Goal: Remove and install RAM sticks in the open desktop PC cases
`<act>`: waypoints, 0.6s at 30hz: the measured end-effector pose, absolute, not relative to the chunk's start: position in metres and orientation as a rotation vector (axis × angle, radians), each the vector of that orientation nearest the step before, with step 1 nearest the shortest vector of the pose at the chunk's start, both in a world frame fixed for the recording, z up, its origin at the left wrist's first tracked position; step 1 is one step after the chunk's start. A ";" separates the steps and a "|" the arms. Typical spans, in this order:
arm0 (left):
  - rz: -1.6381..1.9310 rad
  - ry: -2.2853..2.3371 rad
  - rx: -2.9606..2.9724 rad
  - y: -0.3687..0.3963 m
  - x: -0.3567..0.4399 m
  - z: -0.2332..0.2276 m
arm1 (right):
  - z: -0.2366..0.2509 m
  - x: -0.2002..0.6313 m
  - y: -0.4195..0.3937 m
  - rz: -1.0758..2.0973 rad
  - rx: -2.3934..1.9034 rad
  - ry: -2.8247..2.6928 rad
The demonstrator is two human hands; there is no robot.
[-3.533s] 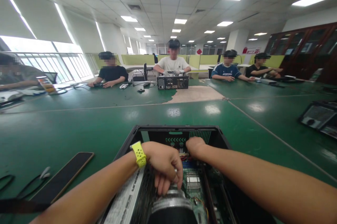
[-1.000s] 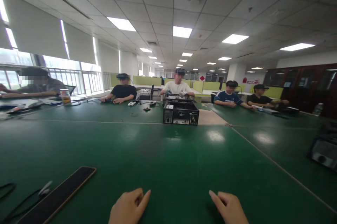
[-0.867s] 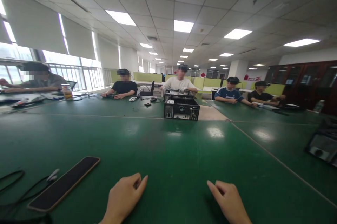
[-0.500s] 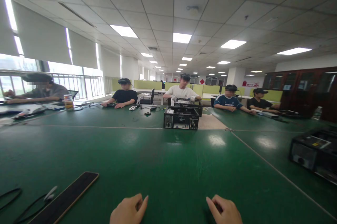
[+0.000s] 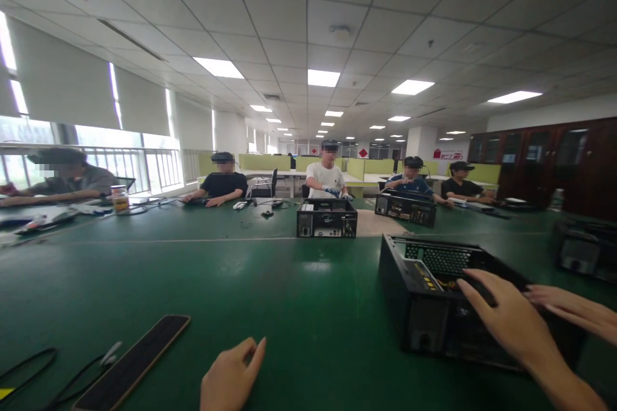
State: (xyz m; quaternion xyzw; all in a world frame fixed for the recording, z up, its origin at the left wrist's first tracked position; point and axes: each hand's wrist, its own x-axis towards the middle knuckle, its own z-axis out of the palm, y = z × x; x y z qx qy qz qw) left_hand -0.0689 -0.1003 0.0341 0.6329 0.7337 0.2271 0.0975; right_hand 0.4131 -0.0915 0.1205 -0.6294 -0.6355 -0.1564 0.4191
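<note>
My left hand (image 5: 232, 374) rests at the lower middle over the green table (image 5: 308, 308), loosely curled with the thumb apart and nothing in it. To the right, a black computer case (image 5: 427, 321) lies open at the top; a perforated wall and a part with yellow labels show inside. My right hand (image 5: 513, 321) reaches over its near wall, thumb and finger apart; whether it touches the case cannot be made out. Another person's hand (image 5: 569, 305), it seems, comes in from the right edge by the same case.
A flat dark strip with a light edge (image 5: 135, 359) and black cables (image 5: 62, 375) lie at lower left. More computer cases stand beyond, one at the far middle (image 5: 328, 218), one beside it (image 5: 405, 206), one at right (image 5: 578, 250). Several people sit around the table.
A computer case has come in at the right, near me. My right hand has moved right and up to it. Across the table, one case has shifted right. My left hand stays about where it was.
</note>
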 end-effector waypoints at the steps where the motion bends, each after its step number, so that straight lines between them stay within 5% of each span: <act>1: 0.689 2.163 1.871 -0.103 -0.068 0.035 | 0.116 0.425 -0.080 -0.398 -1.617 -1.682; 10: 0.873 2.113 1.883 -0.119 -0.063 0.052 | 0.082 0.371 -0.078 -0.584 -1.912 -1.807; 18: 1.020 1.777 2.450 -0.072 0.030 0.184 | 0.094 0.228 -0.177 -0.149 -1.580 -2.182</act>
